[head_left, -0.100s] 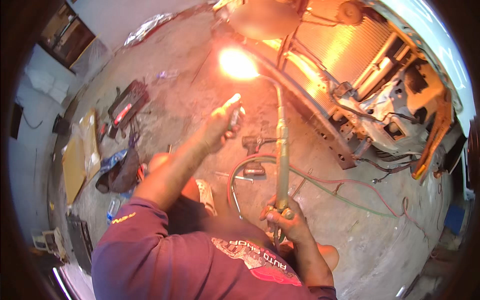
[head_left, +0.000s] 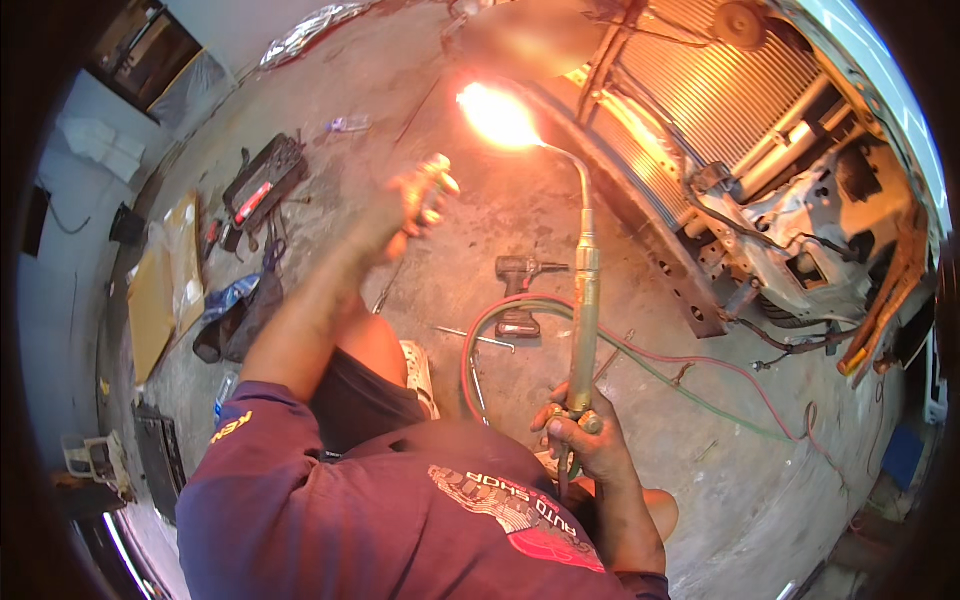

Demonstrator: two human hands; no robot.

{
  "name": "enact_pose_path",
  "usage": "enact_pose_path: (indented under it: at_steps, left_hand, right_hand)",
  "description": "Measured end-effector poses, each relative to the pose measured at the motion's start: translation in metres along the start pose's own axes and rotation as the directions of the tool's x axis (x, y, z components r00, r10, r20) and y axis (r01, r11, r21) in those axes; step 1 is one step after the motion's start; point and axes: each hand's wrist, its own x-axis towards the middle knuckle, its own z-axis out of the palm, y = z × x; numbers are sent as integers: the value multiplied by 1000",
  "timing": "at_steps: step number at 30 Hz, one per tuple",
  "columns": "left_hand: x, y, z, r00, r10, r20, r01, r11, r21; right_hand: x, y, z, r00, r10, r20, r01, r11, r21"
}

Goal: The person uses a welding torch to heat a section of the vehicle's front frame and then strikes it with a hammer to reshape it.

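Note:
My right hand is wrapped round the lower end of a brass gas torch, near its valve knobs. The torch stands roughly upright, and its bent neck ends in a large bright orange flame. My left hand is raised to the left, below the flame and apart from it. Its fingers are curled and somewhat smeared by motion; a small object seems to be in them, too blurred to name. A red and green hose pair loops over the floor beside the torch.
A car's opened front end with a radiator and a metal crossmember fills the upper right. On the floor lie a cordless drill, an L-shaped wrench, an open toolbox and cardboard. Someone's blurred head shows at the top.
My left hand has pulled back left and away from the flame, its outstretched digit no longer pointing up at it. The view has shifted slightly; my right hand keeps its hold on the torch.

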Motion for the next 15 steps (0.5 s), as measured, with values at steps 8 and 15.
enact_pose_path:
  at_steps: [8, 15]
  left_hand:
    - [32, -137, -245, 862, -36, -505, 277, 869, 410]
    - [-19, -349, -314, 785, -339, -518, 620, 420, 663]
  right_hand:
    - [30, 3, 15, 961, -234, -147, 264, 937, 231]
    - [49, 15, 12, 949, -146, -279, 214, 949, 232]
